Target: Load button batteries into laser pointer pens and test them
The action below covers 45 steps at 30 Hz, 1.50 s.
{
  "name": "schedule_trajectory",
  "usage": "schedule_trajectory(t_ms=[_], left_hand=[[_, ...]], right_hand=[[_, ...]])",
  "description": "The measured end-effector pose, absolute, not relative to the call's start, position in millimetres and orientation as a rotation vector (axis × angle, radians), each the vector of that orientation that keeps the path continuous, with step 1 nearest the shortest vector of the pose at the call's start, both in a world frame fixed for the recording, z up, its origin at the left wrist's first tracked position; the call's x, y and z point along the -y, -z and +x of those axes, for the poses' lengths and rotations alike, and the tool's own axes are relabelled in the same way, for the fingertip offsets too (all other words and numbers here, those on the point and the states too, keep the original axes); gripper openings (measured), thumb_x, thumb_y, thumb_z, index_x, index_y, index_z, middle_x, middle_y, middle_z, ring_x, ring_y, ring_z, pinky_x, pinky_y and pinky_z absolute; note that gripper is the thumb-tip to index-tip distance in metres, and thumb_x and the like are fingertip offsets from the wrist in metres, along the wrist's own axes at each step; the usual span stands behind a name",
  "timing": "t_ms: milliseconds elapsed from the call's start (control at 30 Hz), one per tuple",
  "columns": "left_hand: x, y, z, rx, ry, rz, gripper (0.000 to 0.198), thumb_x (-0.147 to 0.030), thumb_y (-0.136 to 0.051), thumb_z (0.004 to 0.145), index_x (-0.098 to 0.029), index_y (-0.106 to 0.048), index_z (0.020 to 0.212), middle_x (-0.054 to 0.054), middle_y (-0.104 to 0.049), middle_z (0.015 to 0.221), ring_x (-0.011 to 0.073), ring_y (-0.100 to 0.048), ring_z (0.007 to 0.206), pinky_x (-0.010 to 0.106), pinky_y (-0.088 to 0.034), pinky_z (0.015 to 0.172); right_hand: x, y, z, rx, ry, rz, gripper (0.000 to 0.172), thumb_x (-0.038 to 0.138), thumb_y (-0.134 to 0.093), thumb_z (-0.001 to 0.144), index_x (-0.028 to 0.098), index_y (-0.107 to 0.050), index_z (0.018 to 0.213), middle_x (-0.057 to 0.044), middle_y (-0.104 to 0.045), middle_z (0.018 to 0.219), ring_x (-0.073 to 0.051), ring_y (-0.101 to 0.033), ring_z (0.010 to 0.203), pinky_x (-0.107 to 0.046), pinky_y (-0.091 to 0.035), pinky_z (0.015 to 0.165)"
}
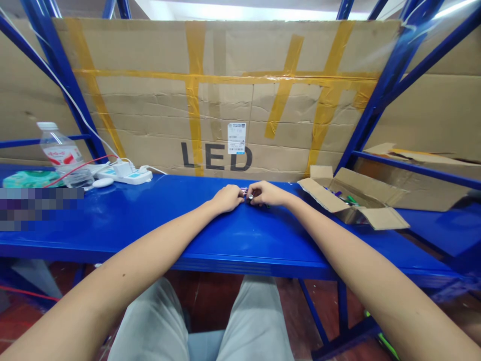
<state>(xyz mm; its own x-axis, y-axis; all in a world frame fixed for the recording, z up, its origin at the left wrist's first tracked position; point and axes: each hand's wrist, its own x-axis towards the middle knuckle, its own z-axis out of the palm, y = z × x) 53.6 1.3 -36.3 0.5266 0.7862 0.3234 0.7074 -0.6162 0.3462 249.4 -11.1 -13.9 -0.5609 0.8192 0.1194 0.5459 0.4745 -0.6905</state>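
Both of my hands meet over the middle of the blue shelf top [158, 220], close to its far side. My left hand [227, 198] is closed, fingertips at a small shiny piece [244, 191] with purplish and silvery parts. That piece is too small to name and partly covered by my fingers. In the closed fingers of my right hand [268, 194] is a small dark cylinder [249, 199] with a pale round end. The two small things lie close together; whether they touch I cannot tell. Something dark shows under my right hand.
Right of my hands stands an open cardboard box [351, 218] with small coloured items inside. To the left are a plastic bottle [63, 155], a green packet [32, 179] and a white power strip [126, 173] with cables. A large taped cardboard sheet [158, 110] stands behind, between blue posts [376, 100].
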Motion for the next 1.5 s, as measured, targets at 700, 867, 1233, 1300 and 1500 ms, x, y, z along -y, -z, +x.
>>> schedule_trajectory(t_ms=[700,867,1233,1300,1500], left_hand=[[9.5,22.4,54.8,-0.778,-1.164,2.692,0.011,-0.007,-0.058,0.084,-0.018,-0.059,0.084,0.003,-0.059,0.089,0.0163,-0.058,0.085,0.032,-0.047,0.082],[10.6,23.3,56.1,-0.728,-1.215,2.719,0.012,-0.006,-0.056,0.086,-0.018,-0.058,0.085,0.004,-0.056,0.090,0.0157,-0.057,0.085,0.031,-0.047,0.082],[9.0,24.8,56.0,-0.738,-1.141,2.743,0.011,-0.008,-0.059,0.084,-0.018,-0.057,0.082,0.001,-0.052,0.085,0.0142,-0.054,0.077,0.030,-0.045,0.075],[8.6,24.2,55.1,-0.726,-1.196,2.722,0.012,-0.006,-0.059,0.083,-0.018,-0.058,0.085,0.001,-0.053,0.085,0.0139,-0.054,0.078,0.029,-0.045,0.075],[10.6,21.0,53.0,-0.719,-1.317,2.690,0.016,-0.007,-0.062,0.083,-0.018,-0.058,0.093,0.000,-0.055,0.083,0.0140,-0.054,0.078,0.028,-0.044,0.075]], right_hand=[[9.8,16.0,249.4,2.142,-0.844,-1.101,0.016,0.016,-0.062,0.068,0.018,-0.057,0.083,0.001,-0.062,0.067,-0.014,-0.060,0.059,-0.025,-0.047,0.055],[10.1,15.0,248.1,2.121,-0.860,-1.050,0.017,0.021,-0.066,0.068,0.018,-0.056,0.081,0.002,-0.062,0.069,-0.013,-0.059,0.060,-0.025,-0.048,0.056],[11.0,15.5,245.7,2.107,-0.855,-0.980,0.022,0.031,-0.071,0.068,0.017,-0.057,0.078,0.001,-0.061,0.068,-0.014,-0.056,0.061,-0.025,-0.045,0.055],[9.5,15.8,246.5,2.118,-0.831,-0.988,0.020,0.029,-0.069,0.068,0.017,-0.059,0.080,0.001,-0.061,0.069,-0.013,-0.055,0.061,-0.026,-0.045,0.056],[8.0,16.8,246.9,2.130,-0.795,-1.025,0.021,0.020,-0.065,0.064,0.016,-0.061,0.084,0.000,-0.065,0.073,-0.014,-0.058,0.065,-0.027,-0.047,0.062]])
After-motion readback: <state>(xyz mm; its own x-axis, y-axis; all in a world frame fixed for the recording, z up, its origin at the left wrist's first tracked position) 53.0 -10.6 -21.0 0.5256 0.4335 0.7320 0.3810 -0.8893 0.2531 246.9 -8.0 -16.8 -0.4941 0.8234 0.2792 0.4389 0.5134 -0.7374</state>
